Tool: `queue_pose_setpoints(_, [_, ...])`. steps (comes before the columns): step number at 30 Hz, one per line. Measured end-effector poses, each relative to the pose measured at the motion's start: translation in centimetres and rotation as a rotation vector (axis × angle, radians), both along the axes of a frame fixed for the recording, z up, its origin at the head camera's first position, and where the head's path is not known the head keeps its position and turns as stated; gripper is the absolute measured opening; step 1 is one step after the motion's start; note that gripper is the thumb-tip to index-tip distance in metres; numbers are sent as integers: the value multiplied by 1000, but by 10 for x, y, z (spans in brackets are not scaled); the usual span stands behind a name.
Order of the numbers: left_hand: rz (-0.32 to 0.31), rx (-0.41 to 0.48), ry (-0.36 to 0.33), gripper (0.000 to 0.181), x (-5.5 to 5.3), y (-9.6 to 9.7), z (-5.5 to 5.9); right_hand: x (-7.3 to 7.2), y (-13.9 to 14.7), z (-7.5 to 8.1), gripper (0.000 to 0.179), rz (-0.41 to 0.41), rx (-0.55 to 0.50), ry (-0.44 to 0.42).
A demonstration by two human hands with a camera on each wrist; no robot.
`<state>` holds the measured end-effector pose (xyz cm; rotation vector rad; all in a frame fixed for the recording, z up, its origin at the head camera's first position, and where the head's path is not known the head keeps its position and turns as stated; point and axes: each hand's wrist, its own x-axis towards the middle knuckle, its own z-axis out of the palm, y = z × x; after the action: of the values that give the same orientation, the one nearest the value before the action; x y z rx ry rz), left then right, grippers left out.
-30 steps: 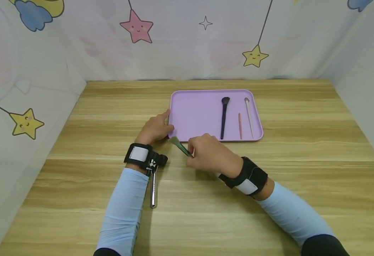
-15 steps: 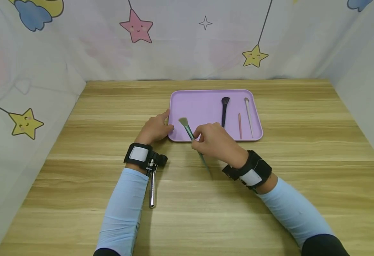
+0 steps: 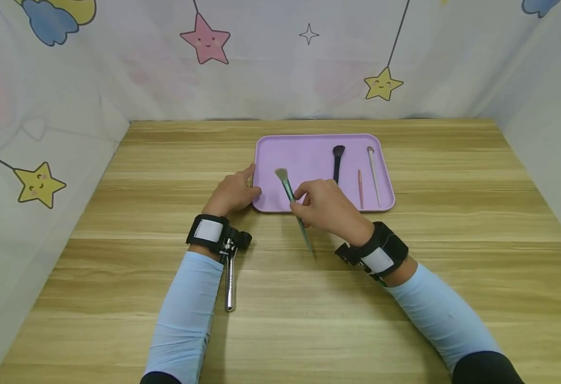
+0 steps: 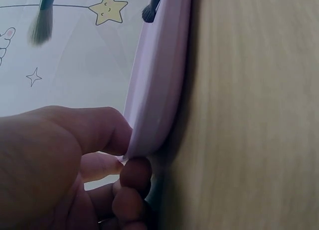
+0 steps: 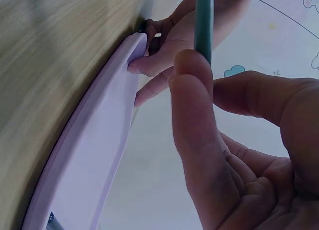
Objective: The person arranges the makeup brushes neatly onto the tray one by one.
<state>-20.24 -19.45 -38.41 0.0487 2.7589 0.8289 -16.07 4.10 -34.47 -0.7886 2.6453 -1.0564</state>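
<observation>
Above the near edge of the lilac tray (image 3: 304,152), my right hand (image 3: 332,209) pinches a green-handled makeup brush (image 3: 303,228) between thumb and fingertips. Its pale bristles (image 4: 42,29) point toward the far side, its tapered handle end toward me. My left hand (image 3: 231,193) grips the tray's near left corner, thumb at the rim and other fingers curled beside it. On the tray lie a black makeup brush (image 3: 338,160), its lower handle hidden behind my right hand, a short thin pink stick (image 3: 360,189) and a slim white-handled brush (image 3: 374,177).
The tray stands toward the back of a wood-grain table (image 3: 175,160). A metal rod (image 3: 230,282) extends from the left wrist strap (image 3: 207,231). Behind the table hangs a white curtain (image 3: 261,90) printed with stars and clouds.
My right hand has moved away from me with the makeup brush, which has swung more upright in the head view; its bristles now overlap the tray. My left hand stays at the tray corner.
</observation>
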Motion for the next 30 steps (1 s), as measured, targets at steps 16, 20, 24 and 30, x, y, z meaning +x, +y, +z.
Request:
queue_pose_setpoints(16, [10, 6, 2, 76, -2, 0, -1, -8, 3, -3, 22, -39, -31, -28])
queue_pose_setpoints(20, [1, -5, 0, 75, -2, -1, -1, -10, 4, -3, 22, -58, -33, -40])
queue_pose_setpoints(24, [2, -5, -2, 75, -3, -2, -2, -12, 4, -3, 21, -80, -32, -34])
queue_pose_setpoints(30, [10, -3, 0, 75, -3, 0, -2, -17, 6, -6, 21, -85, -25, -21])
